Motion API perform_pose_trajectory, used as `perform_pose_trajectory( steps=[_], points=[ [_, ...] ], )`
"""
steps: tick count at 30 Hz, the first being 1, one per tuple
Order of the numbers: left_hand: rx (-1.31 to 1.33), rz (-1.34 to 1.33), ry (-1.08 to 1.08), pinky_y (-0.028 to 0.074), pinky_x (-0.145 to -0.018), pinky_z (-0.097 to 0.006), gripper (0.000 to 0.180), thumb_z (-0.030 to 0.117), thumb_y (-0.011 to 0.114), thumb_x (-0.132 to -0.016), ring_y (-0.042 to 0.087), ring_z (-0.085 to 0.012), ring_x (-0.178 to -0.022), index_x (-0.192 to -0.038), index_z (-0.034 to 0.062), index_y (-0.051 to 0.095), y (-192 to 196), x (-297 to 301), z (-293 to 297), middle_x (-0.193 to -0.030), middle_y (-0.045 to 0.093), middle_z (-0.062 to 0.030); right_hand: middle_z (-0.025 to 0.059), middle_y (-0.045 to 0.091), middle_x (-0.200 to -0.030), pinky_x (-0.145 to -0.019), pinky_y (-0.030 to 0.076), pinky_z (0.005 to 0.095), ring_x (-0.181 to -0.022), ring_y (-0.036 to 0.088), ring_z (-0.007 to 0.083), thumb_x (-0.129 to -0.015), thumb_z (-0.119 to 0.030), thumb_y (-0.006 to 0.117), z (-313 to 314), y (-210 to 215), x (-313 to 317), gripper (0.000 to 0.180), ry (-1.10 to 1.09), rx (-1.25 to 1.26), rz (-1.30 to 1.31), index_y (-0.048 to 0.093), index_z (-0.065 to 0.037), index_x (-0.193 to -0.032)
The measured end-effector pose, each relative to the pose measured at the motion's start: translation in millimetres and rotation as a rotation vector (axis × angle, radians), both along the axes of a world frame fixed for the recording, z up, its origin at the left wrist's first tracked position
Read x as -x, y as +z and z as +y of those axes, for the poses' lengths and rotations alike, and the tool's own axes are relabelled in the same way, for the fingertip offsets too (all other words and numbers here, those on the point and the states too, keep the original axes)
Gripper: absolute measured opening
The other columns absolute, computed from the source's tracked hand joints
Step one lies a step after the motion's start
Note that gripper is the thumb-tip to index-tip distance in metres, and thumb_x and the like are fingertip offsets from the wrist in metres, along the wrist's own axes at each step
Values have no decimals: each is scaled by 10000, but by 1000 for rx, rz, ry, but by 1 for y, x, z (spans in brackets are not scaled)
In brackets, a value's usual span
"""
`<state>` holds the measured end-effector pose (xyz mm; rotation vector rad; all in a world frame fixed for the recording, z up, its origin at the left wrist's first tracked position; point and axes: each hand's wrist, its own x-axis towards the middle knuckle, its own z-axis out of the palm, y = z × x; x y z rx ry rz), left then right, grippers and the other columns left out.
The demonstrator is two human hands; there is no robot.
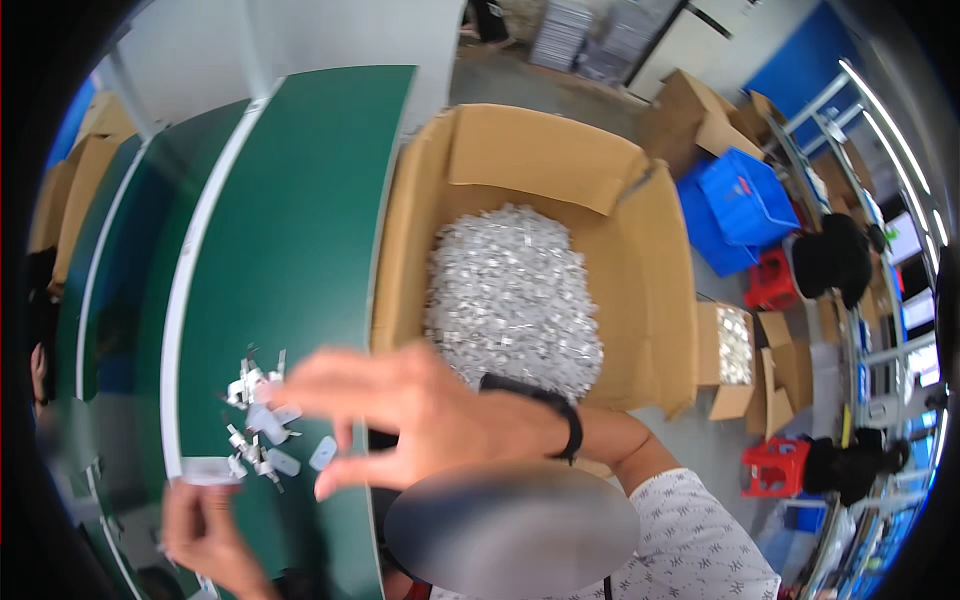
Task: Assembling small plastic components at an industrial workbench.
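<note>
My left hand [210, 535] is at the lower left edge of the green tabletop [290, 230]. Its thumb and fingers pinch a small white rectangular piece [207, 470]. Over the table's right edge reaches my right hand [410, 405], slightly blurred, with thumb and fingers apart and nothing visible between them. Beneath and beside its fingertips lies a loose pile of small white parts with metal prongs [255, 455]. Among them are flat, pale, rounded pieces, one of which, a pale oval piece [322, 453], lies near my right thumb.
Right of the table stands a large open cardboard box [640, 290] holding a heap of small whitish-silver parts [515, 295]. Beyond it are blue crates [745, 200], a smaller carton [730, 360] of white parts, and red stools [775, 468] with people seated at benches.
</note>
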<state>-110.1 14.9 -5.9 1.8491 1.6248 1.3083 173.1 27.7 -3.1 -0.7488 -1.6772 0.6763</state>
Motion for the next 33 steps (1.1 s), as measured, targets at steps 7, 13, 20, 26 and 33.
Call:
perform_pose_trajectory(
  steps=[7, 13, 20, 26, 33],
  points=[
    [617, 46, 292, 485, -732, -262, 198, 264, 700, -958, 596, -96, -761, -1001, 71, 696, -80, 308, 106, -853, 653, -22, 122, 767, -963, -810, 573, 412, -928, 737, 306, -825, -357, 766, 32, -131, -256, 330, -997, 674, -496, 772, -108, -1042],
    [564, 901, 539, 537, -806, -410, 297, 285, 644, -980, 693, -307, -890, -1099, 14, 662, -95, 305, 78, -979, 716, -148, 141, 763, -928, -799, 564, 427, -902, 729, 325, -769, -224, 770, -16, -267, -336, 178, -1063, 1082, -1088, 793, -131, -919],
    [413, 1024, 502, 487, -968, -461, 505, 426, 584, -1012, 644, -386, -1152, -1303, 15, 623, -17, 210, 53, -1230, 689, -201, 145, 757, -983, -821, 560, 426, -941, 716, 335, -693, -85, 763, -18, -304, -320, 227, -821, 913, -1147, 801, -152, -906],
    [349, 740, 335, 520, -928, -390, 499, 380, 606, -1023, 688, -319, -1069, -1271, -53, 632, -6, 171, 46, -1190, 696, -218, 153, 742, -1019, -831, 560, 419, -946, 715, 331, -718, -35, 739, -29, -318, -314, 234, -728, 781, -1255, 799, -141, -918],
    [317, 661, 345, 544, -821, -355, 444, 340, 619, -1026, 687, -246, -951, -1256, -39, 638, -14, 169, 43, -1151, 699, -184, 149, 731, -1050, -824, 559, 410, -944, 710, 329, -715, -70, 757, -28, -322, -313, 194, -718, 771, -1239, 791, -142, -891]
  ],
)
